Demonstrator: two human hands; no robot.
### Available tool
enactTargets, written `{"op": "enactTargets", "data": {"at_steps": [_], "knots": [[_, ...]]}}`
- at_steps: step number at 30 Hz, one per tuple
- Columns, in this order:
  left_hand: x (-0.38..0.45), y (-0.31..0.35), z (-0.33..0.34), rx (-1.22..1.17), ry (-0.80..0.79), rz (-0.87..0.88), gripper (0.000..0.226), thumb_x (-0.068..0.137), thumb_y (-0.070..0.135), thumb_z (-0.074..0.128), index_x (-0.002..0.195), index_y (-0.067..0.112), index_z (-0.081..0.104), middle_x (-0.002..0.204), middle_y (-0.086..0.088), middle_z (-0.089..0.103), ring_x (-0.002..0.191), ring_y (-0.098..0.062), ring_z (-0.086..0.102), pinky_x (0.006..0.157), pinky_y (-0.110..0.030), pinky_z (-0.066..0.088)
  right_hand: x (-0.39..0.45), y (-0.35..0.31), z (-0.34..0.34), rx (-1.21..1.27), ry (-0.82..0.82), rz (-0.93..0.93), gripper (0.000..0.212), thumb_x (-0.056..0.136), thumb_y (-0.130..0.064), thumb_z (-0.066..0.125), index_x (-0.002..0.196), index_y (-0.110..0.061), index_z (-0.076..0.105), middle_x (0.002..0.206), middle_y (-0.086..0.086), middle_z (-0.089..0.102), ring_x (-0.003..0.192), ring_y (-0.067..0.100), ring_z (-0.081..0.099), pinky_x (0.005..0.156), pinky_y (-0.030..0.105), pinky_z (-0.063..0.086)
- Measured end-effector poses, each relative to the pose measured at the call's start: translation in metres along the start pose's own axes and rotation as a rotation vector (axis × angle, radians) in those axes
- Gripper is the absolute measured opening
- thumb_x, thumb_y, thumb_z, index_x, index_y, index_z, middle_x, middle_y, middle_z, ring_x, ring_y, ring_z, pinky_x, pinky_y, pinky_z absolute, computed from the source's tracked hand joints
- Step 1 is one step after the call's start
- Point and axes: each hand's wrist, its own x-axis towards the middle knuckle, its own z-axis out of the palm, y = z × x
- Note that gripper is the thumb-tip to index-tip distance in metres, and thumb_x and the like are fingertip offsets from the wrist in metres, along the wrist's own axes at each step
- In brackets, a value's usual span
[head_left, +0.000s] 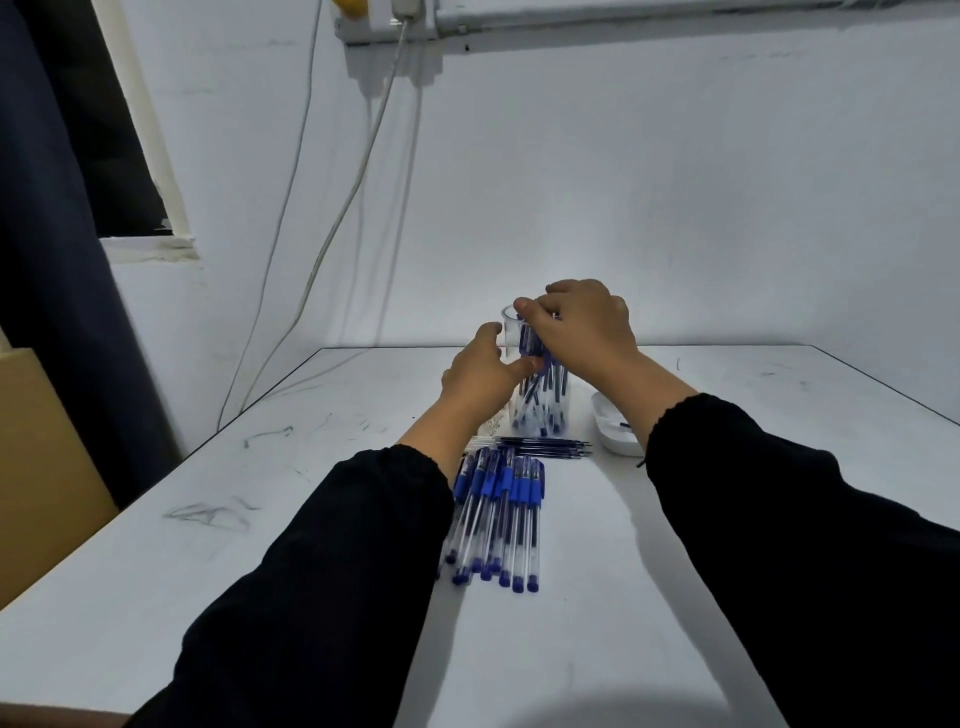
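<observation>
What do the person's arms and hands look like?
The left sleeve and the right sleeve are long and black, each ending in a gathered cuff at the wrist. The left hand and right hand are bare: no gloves, rings or watch show.

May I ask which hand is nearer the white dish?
Right. The right hand grips pens in the cup just beyond the dish; the left hand holds the cup's opposite side.
</observation>
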Motion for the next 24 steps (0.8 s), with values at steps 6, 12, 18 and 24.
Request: {"op": "enactTargets", "data": {"at_steps": [6, 12, 18, 24], "knots": [[-0.023, -0.026, -0.016, 0.042, 0.011, -0.035, 0.046, 0.085, 0.036, 0.065, 0.127, 0.024, 0.05, 0.12, -0.001, 0.058, 0.103, -0.02, 0.059, 0.094, -0.046, 0.046, -0.047, 0.004, -0.007, 0.175, 0.153, -0.127, 0.034, 0.098, -0.036, 0.051, 0.124, -0.02, 0.064, 0.133, 0.001, 0.056, 0.129, 0.017, 0.042, 0.107, 0.04, 0.03], [-0.06, -0.058, -0.025, 0.059, 0.061, -0.08, 0.024, 0.088, 0.019, 0.063, 0.112, 0.02, 0.063, 0.11, 0.0, 0.065, 0.102, -0.016, 0.059, 0.094, -0.041, 0.048, -0.108, 0.029, -0.002, 0.145, -0.085, -0.166, 0.039, 0.098, -0.039, 0.047, 0.134, -0.025, 0.055, 0.139, -0.002, 0.051, 0.128, 0.011, 0.041, 0.106, 0.032, 0.032], [-0.078, -0.068, -0.027, 0.35, 0.201, -0.125, 0.024, 0.092, 0.024, 0.055, 0.114, 0.02, 0.062, 0.112, 0.0, 0.064, 0.101, -0.021, 0.058, 0.086, -0.035, 0.049, -0.143, 0.047, 0.002, 0.106, -0.356, -0.085, 0.043, 0.096, -0.042, 0.051, 0.137, -0.031, 0.05, 0.141, -0.013, 0.046, 0.129, 0.006, 0.039, 0.105, 0.025, 0.032], [-0.085, -0.063, -0.026, 0.602, 0.165, -0.154, 0.026, 0.095, 0.038, 0.05, 0.1, 0.014, 0.059, 0.095, -0.004, 0.062, 0.086, -0.023, 0.058, 0.067, -0.03, 0.043, -0.15, 0.046, -0.003, 0.03, -0.533, -0.059, 0.05, 0.097, -0.044, 0.049, 0.143, -0.027, 0.043, 0.151, -0.008, 0.035, 0.138, 0.01, 0.029, 0.107, 0.022, 0.023]]}}
